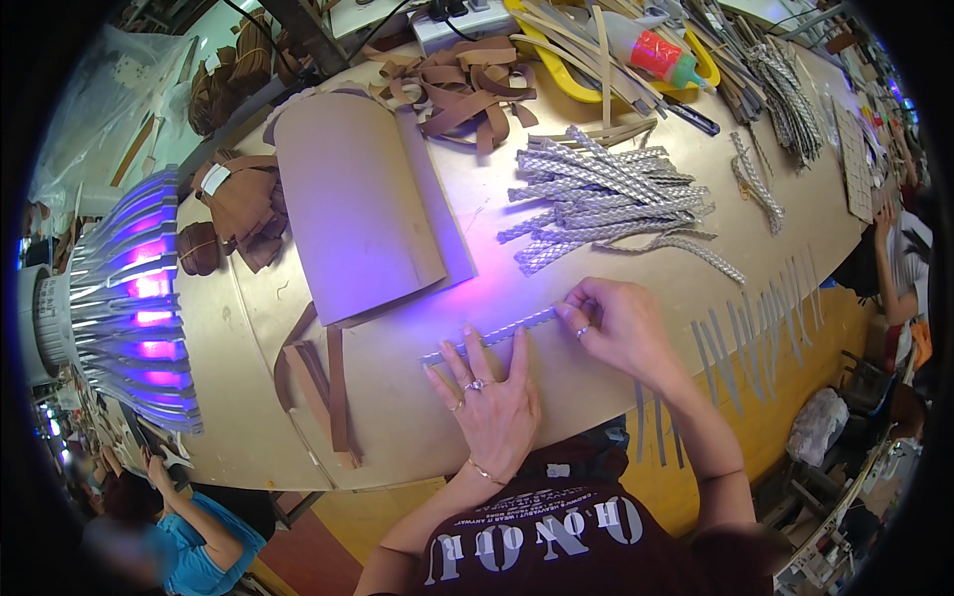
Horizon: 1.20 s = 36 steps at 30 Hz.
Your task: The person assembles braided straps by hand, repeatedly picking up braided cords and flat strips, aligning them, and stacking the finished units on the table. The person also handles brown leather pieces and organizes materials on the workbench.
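Observation:
A thin braided silver-grey strip (537,317) lies on the table in front of me, slanting up to the right. My left hand (492,402) rests flat with fingers spread, its fingertips pressing along the strip's left and middle part. At the strip's right end, my right hand (616,328) pinches it between thumb and fingers. Beyond my hands sits a pile of similar braided silver-grey straps (606,199), loosely stacked. A folded brown sheet (358,209) lies to the left of the pile, tinted by purple light.
Grey strips (750,343) hang along the near right table edge. Brown strips (323,397) lie at left, near a finned lamp (139,303). Toward the back are tangled brown strips (477,84), a yellow tray (556,79) with a bottle (656,55), and a cutter (691,117). Other people work nearby.

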Motion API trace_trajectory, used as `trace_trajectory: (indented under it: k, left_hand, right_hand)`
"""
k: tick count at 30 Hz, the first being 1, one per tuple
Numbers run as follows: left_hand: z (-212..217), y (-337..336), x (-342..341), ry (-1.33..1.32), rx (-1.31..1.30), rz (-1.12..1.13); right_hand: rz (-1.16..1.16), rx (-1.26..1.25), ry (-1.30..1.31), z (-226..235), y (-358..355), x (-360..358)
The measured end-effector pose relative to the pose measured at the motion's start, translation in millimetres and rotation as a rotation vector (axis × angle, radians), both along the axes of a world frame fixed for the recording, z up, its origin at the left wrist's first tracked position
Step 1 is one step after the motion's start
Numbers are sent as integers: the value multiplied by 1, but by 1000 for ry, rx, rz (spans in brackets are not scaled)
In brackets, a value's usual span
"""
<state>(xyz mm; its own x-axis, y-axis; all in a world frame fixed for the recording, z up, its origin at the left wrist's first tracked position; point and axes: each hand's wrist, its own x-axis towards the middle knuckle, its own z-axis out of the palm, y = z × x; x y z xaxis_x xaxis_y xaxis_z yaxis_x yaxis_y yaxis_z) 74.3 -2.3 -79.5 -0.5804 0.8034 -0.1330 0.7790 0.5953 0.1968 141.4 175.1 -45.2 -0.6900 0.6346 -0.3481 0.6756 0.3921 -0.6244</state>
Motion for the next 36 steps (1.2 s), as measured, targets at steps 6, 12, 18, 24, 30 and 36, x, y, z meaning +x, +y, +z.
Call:
trace_trajectory:
  k: [6, 12, 18, 24, 30, 36]
  left_hand:
    - [3, 3, 1, -27, 27, 24]
    - [3, 4, 6, -17, 19, 17]
    - [-11, 9, 13, -157, 185, -74]
    - [-19, 7, 10, -200, 241, -153]
    - [-21, 6, 11, -259, 292, -147]
    - [-22, 6, 9, -272, 367, -138]
  right_hand:
    - [1, 32, 9, 0, -3, 0]
    - [14, 127, 47, -7, -6, 1]
    - [3, 151, 56, -13, -9, 2]
    - [53, 261, 34, 5, -18, -9]
    - [58, -84, 143, 25, -15, -7]
    - [-78, -117, 113, 2, -1, 3]
